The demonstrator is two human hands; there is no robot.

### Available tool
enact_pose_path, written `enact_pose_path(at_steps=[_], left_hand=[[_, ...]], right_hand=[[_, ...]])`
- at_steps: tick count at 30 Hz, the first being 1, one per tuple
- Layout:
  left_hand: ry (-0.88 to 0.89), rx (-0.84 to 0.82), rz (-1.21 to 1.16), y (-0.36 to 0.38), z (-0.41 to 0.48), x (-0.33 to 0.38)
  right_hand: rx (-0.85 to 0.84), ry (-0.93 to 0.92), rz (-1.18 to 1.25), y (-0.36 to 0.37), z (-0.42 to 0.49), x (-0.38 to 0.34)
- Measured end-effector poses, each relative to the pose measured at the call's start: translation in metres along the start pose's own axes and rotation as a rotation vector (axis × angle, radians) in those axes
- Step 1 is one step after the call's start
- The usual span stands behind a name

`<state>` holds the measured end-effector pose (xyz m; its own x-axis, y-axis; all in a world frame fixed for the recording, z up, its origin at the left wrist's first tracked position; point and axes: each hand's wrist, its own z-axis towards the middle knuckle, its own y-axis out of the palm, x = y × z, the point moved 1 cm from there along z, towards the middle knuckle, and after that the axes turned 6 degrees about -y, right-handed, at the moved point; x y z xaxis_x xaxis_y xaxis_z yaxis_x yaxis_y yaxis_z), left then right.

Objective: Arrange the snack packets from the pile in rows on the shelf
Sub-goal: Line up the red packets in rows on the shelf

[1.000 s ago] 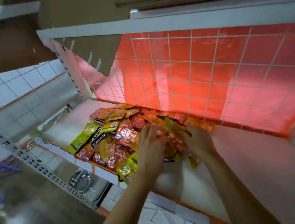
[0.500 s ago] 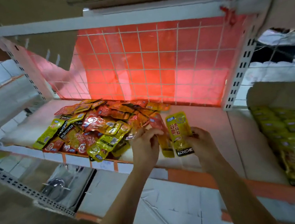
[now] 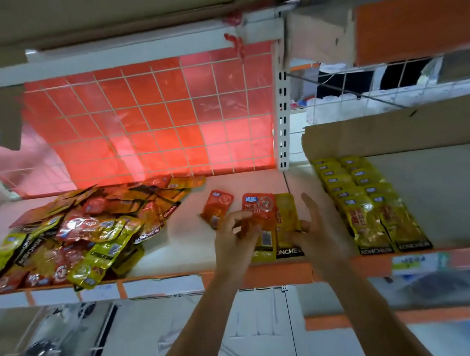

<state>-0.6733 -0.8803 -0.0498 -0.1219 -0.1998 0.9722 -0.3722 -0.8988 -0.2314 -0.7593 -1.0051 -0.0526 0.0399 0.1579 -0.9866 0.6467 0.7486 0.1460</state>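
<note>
I'm mid-sort: my left hand point(image 3: 234, 238) pinches a red packet point(image 3: 260, 214) overlapping a yellow packet point(image 3: 286, 216); my right hand point(image 3: 319, 234) is splayed, released. The pile point(image 3: 67, 235) lies at nine o'clock. Next I'd lay both beside the rows point(image 3: 368, 200) at three.

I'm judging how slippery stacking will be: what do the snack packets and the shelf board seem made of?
The snack packets look like glossy plastic or foil film: creased, with bright highlights. The shelf board looks like painted metal, smooth matte off-white with an orange front edge, though blur leaves that open.
</note>
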Motion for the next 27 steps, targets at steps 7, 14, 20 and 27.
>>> enact_pose_path(at_steps=[7,14,20,27], left_hand=[[-0.167,-0.066,-0.184,0.075,-0.003,0.021],[-0.107,-0.112,-0.263,0.14,-0.007,0.045],[-0.094,-0.211,-0.327,0.183,-0.006,0.059],[-0.215,-0.252,-0.497,0.217,-0.006,0.074]], right_hand=[[0.002,-0.18,-0.134,-0.055,0.005,-0.02],[0.102,-0.122,-0.057,-0.118,0.026,-0.023],[0.108,-0.108,-0.047,-0.16,0.049,-0.038],[0.106,-0.037,0.075,-0.196,0.066,-0.045]])
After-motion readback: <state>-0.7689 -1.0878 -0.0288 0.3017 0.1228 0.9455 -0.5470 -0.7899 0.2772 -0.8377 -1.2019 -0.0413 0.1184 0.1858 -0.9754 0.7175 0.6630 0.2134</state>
